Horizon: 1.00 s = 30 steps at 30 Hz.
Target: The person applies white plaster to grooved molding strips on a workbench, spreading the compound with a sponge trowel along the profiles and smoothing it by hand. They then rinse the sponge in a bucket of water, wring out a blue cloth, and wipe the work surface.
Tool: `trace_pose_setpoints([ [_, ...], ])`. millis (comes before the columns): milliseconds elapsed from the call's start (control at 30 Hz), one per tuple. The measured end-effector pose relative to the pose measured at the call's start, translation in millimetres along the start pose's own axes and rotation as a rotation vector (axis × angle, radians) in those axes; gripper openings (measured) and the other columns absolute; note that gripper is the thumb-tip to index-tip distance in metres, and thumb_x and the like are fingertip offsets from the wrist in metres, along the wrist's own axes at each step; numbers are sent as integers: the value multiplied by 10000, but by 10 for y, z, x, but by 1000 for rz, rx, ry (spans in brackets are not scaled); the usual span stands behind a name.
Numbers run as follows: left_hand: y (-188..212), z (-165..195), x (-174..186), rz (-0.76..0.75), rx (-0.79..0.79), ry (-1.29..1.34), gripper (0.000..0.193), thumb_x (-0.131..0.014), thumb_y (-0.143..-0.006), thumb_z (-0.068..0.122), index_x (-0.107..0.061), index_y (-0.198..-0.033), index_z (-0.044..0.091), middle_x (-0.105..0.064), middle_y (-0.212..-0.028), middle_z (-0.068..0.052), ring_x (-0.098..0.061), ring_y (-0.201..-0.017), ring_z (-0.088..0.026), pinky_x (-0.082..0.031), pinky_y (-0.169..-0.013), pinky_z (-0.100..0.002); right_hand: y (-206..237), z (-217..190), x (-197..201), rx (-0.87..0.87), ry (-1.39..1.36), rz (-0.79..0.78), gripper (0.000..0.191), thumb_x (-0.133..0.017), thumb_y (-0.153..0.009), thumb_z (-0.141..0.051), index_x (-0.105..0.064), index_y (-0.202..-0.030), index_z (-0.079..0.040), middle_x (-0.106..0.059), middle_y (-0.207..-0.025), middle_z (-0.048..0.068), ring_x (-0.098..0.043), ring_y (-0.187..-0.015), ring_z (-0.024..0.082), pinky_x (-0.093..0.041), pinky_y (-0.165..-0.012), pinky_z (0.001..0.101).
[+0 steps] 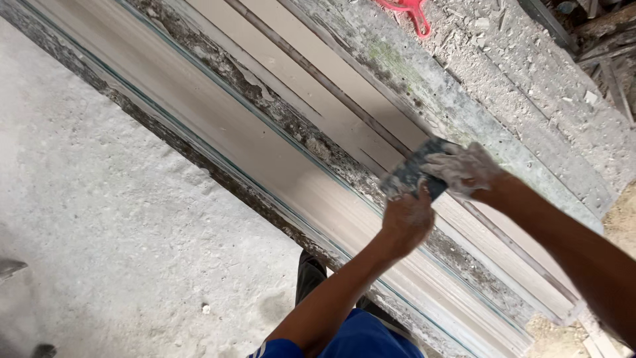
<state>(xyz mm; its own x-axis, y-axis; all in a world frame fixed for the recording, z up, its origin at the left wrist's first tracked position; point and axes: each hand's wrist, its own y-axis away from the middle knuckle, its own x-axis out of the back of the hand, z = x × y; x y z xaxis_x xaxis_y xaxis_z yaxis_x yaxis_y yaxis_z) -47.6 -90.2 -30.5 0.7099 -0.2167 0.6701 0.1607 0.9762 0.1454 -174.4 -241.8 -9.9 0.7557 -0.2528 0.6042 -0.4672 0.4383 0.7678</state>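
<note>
Both hands [434,195] grip the scraper [414,176] between them.

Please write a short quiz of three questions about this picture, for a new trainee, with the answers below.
1. True or false: both hands hold the flat scraping blade over the long pale moulding.
2. Which hand is coated with white plaster? A) left hand B) right hand C) neither
3. What colour is the plastic handle that lies at the top edge of the picture?

Key
1. True. The left hand holds the near edge of the blade and the right hand holds the far edge.
2. B. The right hand is thickly white; the left hand has only light dust.
3. Red; the red handle lies on the rubble.
</note>
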Motion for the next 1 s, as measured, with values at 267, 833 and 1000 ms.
trace_pose_setpoints([
  [267,-503,-894,845,348,70,-221,442,-536,-1017,218,-519,-1368,-51,-682,-813,-246,-695,-646,-308,-573,-579,-475,-899,108,1049,107,158,559,491,-425,-973,-440,-457,-1452,-336,-446,-1518,-62,-427,-1354,208,-442,-1032,519],
  [833,114,609,-995,-124,-142,216,494,-531,-1008,135,-500,-1284,-274,-629,-538,-159,-523,-344,-196,-429,-271,-376,840,155,-1076,83,-70,33,471,-465,-976,-251,-518,-1435,-343,-572,-1425,14,-522,-1319,263,-462,-1036,506],
  [1000,289,953,-1061,-373,28,280,450,-361,-1124,226,-496,-1362,-131,-680,-668,-153,-508,-401,-185,-432,-328,-381,1614,1,-1559,94,-160,607,530,-462,-983,-267,-453,-1511,-313,-519,-1513,90,-482,-1374,312,-442,-1076,517],
])
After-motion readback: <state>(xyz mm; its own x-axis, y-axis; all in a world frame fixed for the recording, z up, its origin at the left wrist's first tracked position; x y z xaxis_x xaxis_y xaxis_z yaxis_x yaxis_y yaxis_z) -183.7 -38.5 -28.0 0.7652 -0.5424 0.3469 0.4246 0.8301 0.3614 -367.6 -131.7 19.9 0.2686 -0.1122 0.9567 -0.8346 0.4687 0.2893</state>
